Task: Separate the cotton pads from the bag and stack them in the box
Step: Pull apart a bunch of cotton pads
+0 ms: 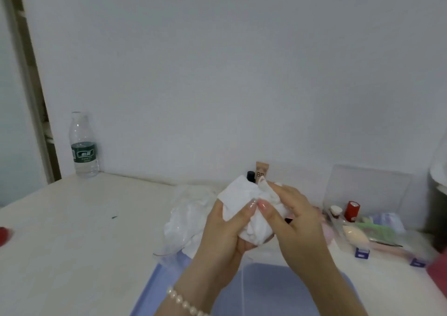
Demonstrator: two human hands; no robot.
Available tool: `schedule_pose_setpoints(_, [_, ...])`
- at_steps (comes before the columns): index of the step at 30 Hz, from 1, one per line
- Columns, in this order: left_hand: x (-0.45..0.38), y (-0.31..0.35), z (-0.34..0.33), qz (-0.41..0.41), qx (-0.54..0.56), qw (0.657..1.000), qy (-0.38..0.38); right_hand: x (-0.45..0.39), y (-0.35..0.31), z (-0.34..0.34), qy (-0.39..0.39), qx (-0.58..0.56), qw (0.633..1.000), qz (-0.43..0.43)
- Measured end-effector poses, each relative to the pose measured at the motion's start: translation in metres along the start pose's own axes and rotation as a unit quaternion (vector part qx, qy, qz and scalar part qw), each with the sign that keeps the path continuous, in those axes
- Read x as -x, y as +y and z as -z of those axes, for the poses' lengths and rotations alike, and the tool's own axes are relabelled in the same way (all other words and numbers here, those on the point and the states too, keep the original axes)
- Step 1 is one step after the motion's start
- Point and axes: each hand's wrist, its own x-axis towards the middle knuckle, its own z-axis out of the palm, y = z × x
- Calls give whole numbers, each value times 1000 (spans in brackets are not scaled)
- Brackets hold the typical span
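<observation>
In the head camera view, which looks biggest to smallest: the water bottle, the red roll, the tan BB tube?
1. Water bottle, clearly largest.
2. and 3. Red roll and tan BB tube look alike; the tube's lower part is hidden behind the cotton pads, so I won't rank them.

**Both hands up, gripping together**

Left hand point(223, 228) raised at mid-frame, fingers curled, thumb across the front, gripping the cotton pads point(244, 204). Right hand point(294, 215) opposite, thumb tip meeting the left thumb, fingers pinching the same wad. Forearms converge from the bottom edge. Pearl bracelet point(185, 303) on left wrist.
</observation>
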Motion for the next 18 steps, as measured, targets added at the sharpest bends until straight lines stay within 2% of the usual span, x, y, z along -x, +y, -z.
schedule_pose_setpoints(2, [-1,0,5,-30,-9,999,39,-3,-3,0,9,57,998,-20])
schedule_pose_setpoints(6, [7,-7,13,-58,-17,995,78,-4,-8,0,-14,36,988,-149])
schedule_pose_setpoints(9, [11,-13,14,-61,-12,994,95,-1,-13,2,-58,-21,981,-184])
schedule_pose_setpoints(13, [14,-15,10,-52,26,995,78,-1,-20,15,-75,-68,975,-200])
schedule_pose_setpoints(18, [17,-16,7,-57,19,998,7,0,-24,32,-105,-132,962,-216])
